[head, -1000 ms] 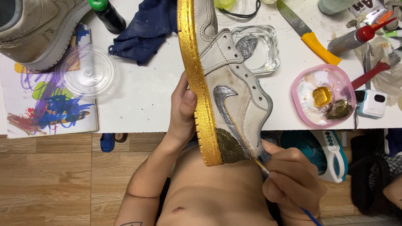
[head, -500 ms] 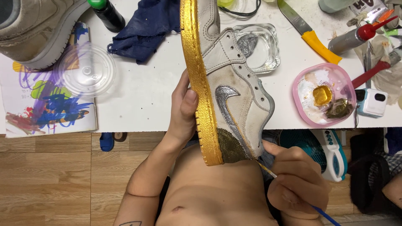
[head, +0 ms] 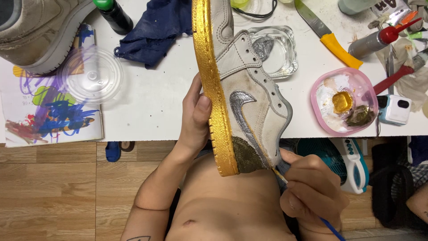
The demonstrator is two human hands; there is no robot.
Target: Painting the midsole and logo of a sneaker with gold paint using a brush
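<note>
While the left hand (head: pixel 196 118) grips the sneaker (head: pixel 240 89) by its gold sole (head: pixel 214 89), thumb pressed on the sole's edge and fingers wrapped behind, the shoe stands on its side, sole facing left, heel end nearest the person's bare torso. Toe end reaches up over the white worktop (head: pixel 151 102); heel end hangs past the worktop's near edge, above the lap.

Right hand (head: pixel 312 189) is closed around a thin paintbrush (head: pixel 281 175), pencil-style. Brush tip touches the heel, right at the edge of the dark olive-gold patch (head: pixel 245 156). Blue handle end pokes out below the hand. So: left hand on the sole's left side, right hand just below and right of the heel, shoe between them.

Shoe upper is off-white with a silver curved stripe (head: pixel 240 107) on the side.

Around it on the worktop:
- pink dish (head: pixel 323 120) with white, gold and brownish paint, right of the shoe, near
- clear glass dish (head: pixel 285 49) with silver paint, just beside the upper
- yellow-handled knife (head: pixel 327 35), upper right
- dark blue cloth (head: pixel 151 31), upper left
- clear plastic lid (head: pixel 91 76) over a scribbled paper sheet (head: pixel 49 120)
- second grey sneaker (head: pixel 35 31), far left corner
- bottle with green cap (head: pixel 113 13)

Below the worktop: wooden floor (head: pixel 67 178), teal-and-white fan (head: pixel 347 160).
</note>
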